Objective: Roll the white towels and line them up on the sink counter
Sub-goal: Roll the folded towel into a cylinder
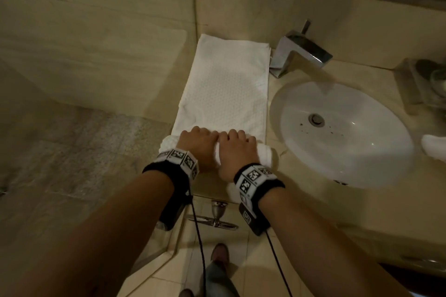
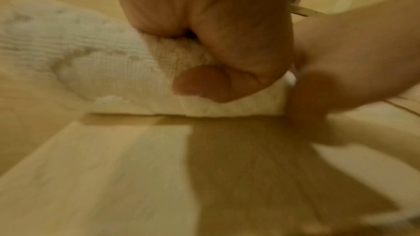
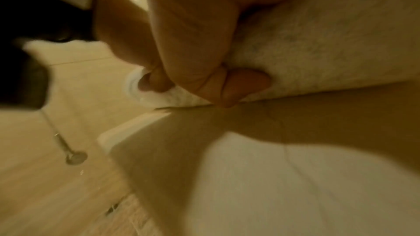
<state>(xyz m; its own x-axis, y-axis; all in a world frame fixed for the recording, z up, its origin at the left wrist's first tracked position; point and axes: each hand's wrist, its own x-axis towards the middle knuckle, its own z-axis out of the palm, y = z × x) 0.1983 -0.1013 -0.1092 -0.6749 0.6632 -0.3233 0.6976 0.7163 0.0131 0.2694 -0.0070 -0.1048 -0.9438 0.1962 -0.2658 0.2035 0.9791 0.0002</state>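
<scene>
A: What is lying on the tabletop (image 1: 287, 183) right now?

B: The white towel (image 1: 224, 89) is stretching flat from the person's hands away toward twelve o'clock, ending near the wall. The sink basin (image 1: 342, 132) is sitting at three o'clock of it, and the faucet (image 1: 299, 53) at about one o'clock.

A: And the near end?

B: It is being wound into a roll (image 1: 263, 154) at the towel's six o'clock edge. The left hand (image 1: 195, 147) is curling its fingers over the top of the roll with the thumb tucked underneath, gripping it. The right hand (image 1: 237, 152) is doing the same just beside it, thumb pressing the cloth from below.

A: How is the cloth likely handling?

B: It is looking soft, light and limp, with a waffle texture, so I judge it is gripping itself rather than slipping. It is probably going slack wherever nothing is pressing on it.

A: So where should the hold be?

B: I would say on the roll itself, hands spreading toward its two ends, since both are sitting near the middle and the ends are sticking out unsupported at nine and three o'clock.
</scene>
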